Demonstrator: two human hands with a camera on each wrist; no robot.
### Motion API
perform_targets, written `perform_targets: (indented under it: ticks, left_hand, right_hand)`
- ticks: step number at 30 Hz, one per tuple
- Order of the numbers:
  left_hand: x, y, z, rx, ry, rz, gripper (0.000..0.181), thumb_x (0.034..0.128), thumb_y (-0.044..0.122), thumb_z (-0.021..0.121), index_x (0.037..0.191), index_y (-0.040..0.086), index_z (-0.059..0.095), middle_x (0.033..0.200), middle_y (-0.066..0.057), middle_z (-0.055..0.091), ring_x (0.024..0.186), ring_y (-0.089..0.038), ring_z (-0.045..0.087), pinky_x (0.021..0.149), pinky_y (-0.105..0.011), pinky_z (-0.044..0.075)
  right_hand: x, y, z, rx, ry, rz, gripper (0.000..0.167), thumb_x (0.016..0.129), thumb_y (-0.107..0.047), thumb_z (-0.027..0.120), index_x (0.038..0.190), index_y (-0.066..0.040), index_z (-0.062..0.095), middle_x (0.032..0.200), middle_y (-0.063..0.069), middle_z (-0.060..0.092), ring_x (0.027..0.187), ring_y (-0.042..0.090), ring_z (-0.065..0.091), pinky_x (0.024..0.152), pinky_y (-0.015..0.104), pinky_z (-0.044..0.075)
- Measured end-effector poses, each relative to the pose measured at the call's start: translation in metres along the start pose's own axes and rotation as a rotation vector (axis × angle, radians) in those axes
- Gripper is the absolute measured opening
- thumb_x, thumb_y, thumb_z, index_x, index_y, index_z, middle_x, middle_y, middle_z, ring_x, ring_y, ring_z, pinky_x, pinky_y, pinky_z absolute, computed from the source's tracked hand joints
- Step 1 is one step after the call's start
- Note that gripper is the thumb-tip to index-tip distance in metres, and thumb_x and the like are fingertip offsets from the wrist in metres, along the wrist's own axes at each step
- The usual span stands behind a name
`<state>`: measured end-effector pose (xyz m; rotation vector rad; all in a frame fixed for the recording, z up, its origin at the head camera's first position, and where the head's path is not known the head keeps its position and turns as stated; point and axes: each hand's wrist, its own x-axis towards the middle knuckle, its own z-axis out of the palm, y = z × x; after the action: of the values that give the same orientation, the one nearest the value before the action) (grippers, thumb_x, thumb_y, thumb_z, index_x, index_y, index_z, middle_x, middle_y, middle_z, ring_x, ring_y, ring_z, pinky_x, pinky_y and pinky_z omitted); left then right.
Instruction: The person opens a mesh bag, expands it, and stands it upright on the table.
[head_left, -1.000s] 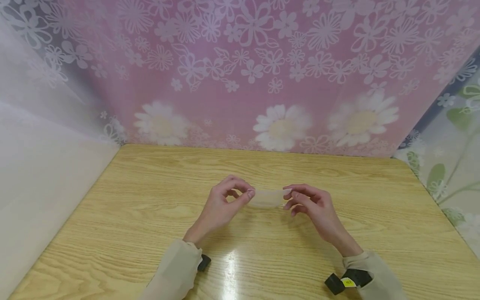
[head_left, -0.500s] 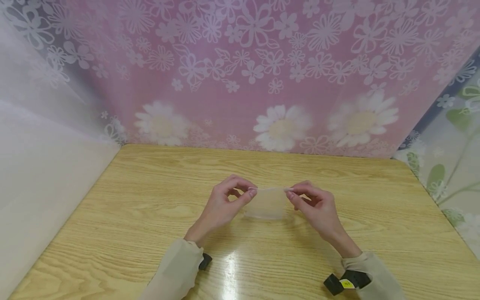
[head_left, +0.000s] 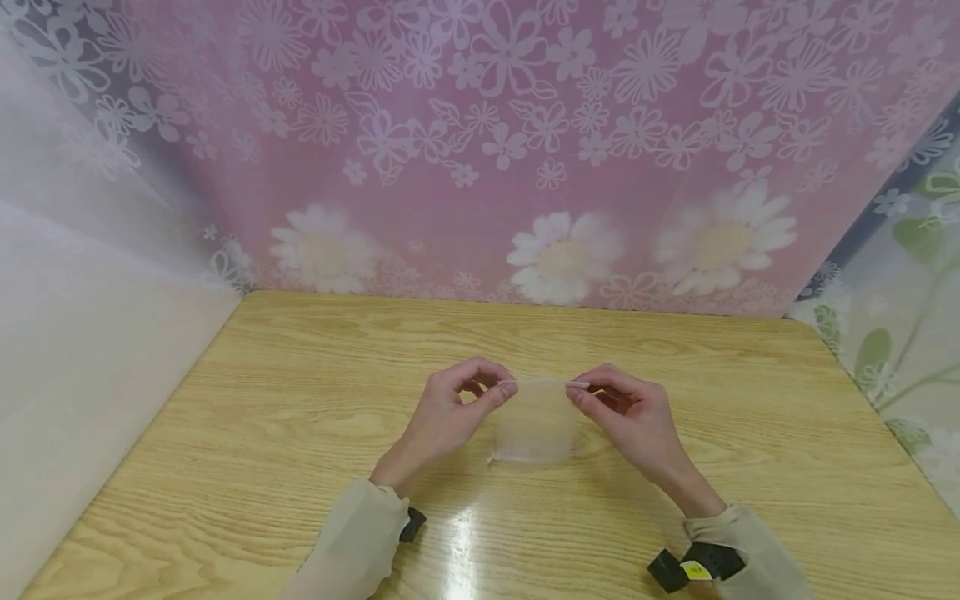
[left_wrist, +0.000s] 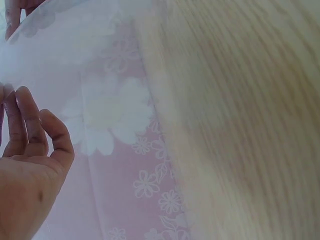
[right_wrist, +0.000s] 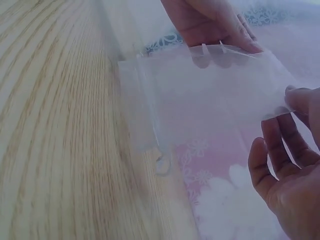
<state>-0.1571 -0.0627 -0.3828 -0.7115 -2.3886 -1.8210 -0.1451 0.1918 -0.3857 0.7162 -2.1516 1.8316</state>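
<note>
A small, thin translucent drawstring pouch (head_left: pixel 536 429) hangs flat above the table between my two hands. My left hand (head_left: pixel 453 404) pinches its upper left corner between thumb and fingers. At the upper right corner my right hand (head_left: pixel 630 412) pinches it the same way, with a narrow white folded edge at the fingertips. In the right wrist view the pouch (right_wrist: pixel 195 95) shows a seam near its lower end and a small loop of string (right_wrist: pixel 163 164) at one side. The left wrist view has the left hand (left_wrist: pixel 35 155) at its left edge.
A wood-grain table (head_left: pixel 300 467) lies beneath both hands. Behind it hangs a pink flowered curtain (head_left: pixel 450 192), with a white sheet (head_left: pixel 90 350) at the left and a leaf-patterned one (head_left: pixel 907 333) at the right. Dark devices sit at both wrists.
The right hand, earlier with looser fingers, has closed its pinch on the upper right corner. The pouch has swung down from nearly level and now hangs with more of its face showing.
</note>
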Motion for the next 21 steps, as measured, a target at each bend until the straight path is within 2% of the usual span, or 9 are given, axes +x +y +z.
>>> perform_targets:
  ticks: [6, 14, 17, 21]
  left_hand:
    - [0.0002, 0.0009, 0.0015, 0.007, -0.016, -0.012, 0.009, 0.0959, 0.028, 0.074, 0.097, 0.02, 0.069, 0.094, 0.005, 0.073, 0.084, -0.012, 0.063, 0.082, -0.031, 0.055]
    - [0.0006, -0.0035, 0.0018, 0.043, -0.014, 0.084, 0.012, 0.0996, 0.021, 0.067, 0.105, 0.014, 0.075, 0.099, 0.002, 0.071, 0.085, -0.01, 0.061, 0.08, -0.032, 0.056]
    - [0.0009, -0.0043, 0.0013, 0.056, -0.014, 0.103, 0.015, 0.1, 0.022, 0.067, 0.107, 0.013, 0.077, 0.099, 0.002, 0.071, 0.085, -0.011, 0.061, 0.079, -0.031, 0.056]
    - [0.0002, -0.0027, 0.0014, 0.04, -0.025, 0.084, 0.01, 0.0991, 0.024, 0.069, 0.103, 0.017, 0.075, 0.098, 0.004, 0.07, 0.087, -0.01, 0.061, 0.081, -0.029, 0.055]
  right_hand:
    - [0.0007, -0.0034, 0.0031, -0.035, -0.018, 0.027, 0.007, 0.092, 0.005, 0.07, 0.097, 0.0, 0.069, 0.091, -0.004, 0.067, 0.08, 0.002, 0.067, 0.071, 0.018, 0.058]
    - [-0.0001, -0.0032, 0.0032, -0.032, -0.051, -0.071, 0.018, 0.096, 0.01, 0.061, 0.107, 0.003, 0.074, 0.093, -0.001, 0.069, 0.076, 0.011, 0.064, 0.066, 0.02, 0.054]
    - [-0.0002, -0.0023, 0.0032, -0.026, -0.059, -0.075, 0.02, 0.096, 0.011, 0.061, 0.109, 0.003, 0.075, 0.094, 0.001, 0.069, 0.076, 0.012, 0.064, 0.067, 0.019, 0.054]
    - [0.001, -0.0022, 0.0042, -0.034, -0.076, -0.03, 0.013, 0.093, 0.009, 0.067, 0.102, 0.001, 0.073, 0.094, 0.001, 0.067, 0.08, 0.009, 0.066, 0.07, 0.019, 0.057]
